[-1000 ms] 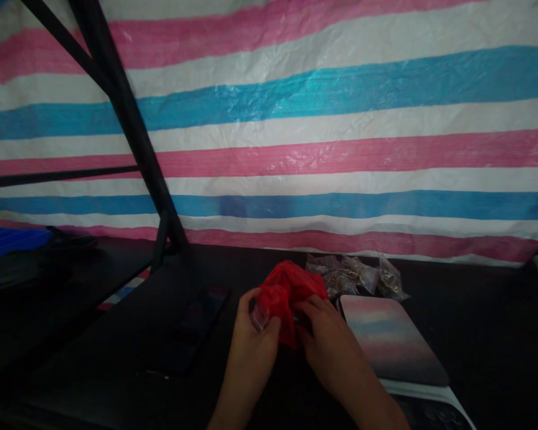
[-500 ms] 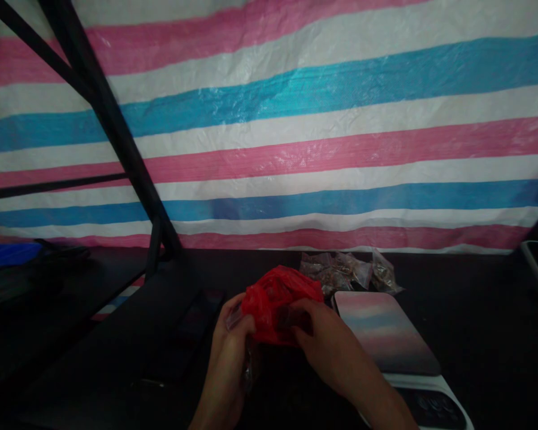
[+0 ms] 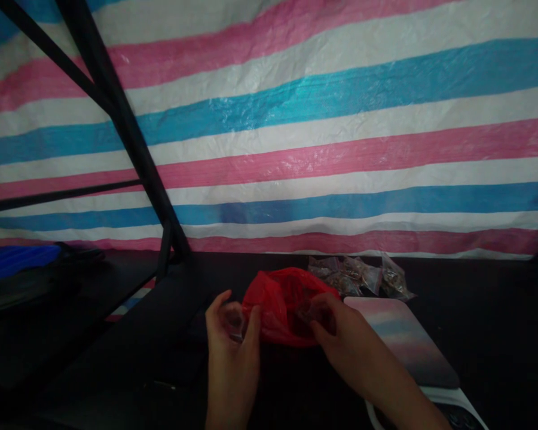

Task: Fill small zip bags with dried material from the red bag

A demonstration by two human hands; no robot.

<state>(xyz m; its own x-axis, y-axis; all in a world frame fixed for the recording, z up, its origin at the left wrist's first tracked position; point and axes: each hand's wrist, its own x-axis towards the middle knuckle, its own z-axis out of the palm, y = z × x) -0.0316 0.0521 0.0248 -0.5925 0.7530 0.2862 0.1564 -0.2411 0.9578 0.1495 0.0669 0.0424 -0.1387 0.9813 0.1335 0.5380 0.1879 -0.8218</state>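
A crumpled red plastic bag (image 3: 269, 298) lies on the black table with its mouth facing me. My left hand (image 3: 233, 346) is at its left side, fingers curled around a small clear plastic bag (image 3: 235, 325) and thumb by the red plastic. My right hand (image 3: 336, 325) reaches into the mouth of the red bag from the right. Its thumb and fingers are pinched together; what they hold is too dark to make out. Behind it lie several small clear zip bags (image 3: 356, 276) with brownish contents.
A white scale (image 3: 407, 340) with a shiny platform stands on the right, partly under my right forearm. A black metal frame (image 3: 130, 131) slants up on the left, with a blue object (image 3: 18, 263) beyond it. A striped plastic sheet (image 3: 296, 137) hangs behind the table.
My left hand has loosened from the red bag, its fingers now more upright and apart from the thumb. The red bag's mouth is wider. The view has shifted slightly left.
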